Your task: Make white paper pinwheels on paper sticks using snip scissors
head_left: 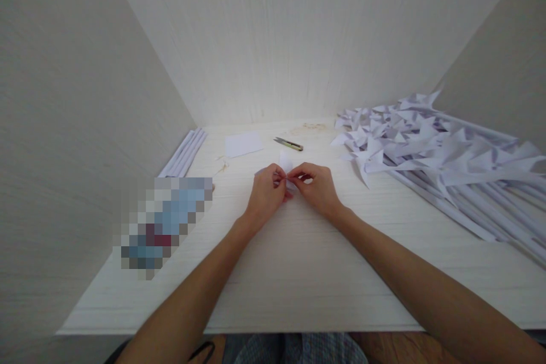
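At table centre, small white folded paper piece (286,169) sat pinched between my left hand (265,193) and right hand (314,186), fingertips closed narrow on it. Paper judged light, thin, crease-prone; best held at edges. Yellow-handled snips (289,144) lay at 12 o'clock.

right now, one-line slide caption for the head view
Both hands, left hand and right hand, pinch a small white paper piece beside a pile of paper pinwheels.

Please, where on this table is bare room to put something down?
Bare table lies between both hands and the near edge. A smaller patch lies between the paper square and the snips. The pinwheel pile crowds the right.
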A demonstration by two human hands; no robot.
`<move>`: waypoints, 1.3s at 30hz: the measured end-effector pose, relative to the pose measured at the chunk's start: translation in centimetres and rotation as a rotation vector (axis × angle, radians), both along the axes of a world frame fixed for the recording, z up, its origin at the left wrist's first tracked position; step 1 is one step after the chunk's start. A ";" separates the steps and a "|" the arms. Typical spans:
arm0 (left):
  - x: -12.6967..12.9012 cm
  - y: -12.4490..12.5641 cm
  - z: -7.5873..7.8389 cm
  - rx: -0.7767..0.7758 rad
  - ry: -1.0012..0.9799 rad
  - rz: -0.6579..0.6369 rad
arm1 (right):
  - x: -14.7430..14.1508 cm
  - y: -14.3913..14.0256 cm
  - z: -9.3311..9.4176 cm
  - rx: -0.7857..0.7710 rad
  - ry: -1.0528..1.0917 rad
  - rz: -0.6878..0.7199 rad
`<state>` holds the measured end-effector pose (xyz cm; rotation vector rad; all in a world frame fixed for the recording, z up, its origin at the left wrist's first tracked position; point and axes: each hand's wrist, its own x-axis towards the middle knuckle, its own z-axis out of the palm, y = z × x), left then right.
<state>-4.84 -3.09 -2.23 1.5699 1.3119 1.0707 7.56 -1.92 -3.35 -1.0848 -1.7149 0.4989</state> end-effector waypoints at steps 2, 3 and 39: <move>-0.1 -0.1 0.1 0.037 0.054 -0.009 | 0.0 0.0 0.0 -0.001 0.010 -0.015; -0.2 -0.1 0.2 0.065 0.095 -0.007 | 0.1 0.1 0.0 0.001 0.015 -0.022; -2.6 0.7 -0.8 0.794 0.565 0.398 | 0.4 0.2 0.1 -0.068 0.201 -0.098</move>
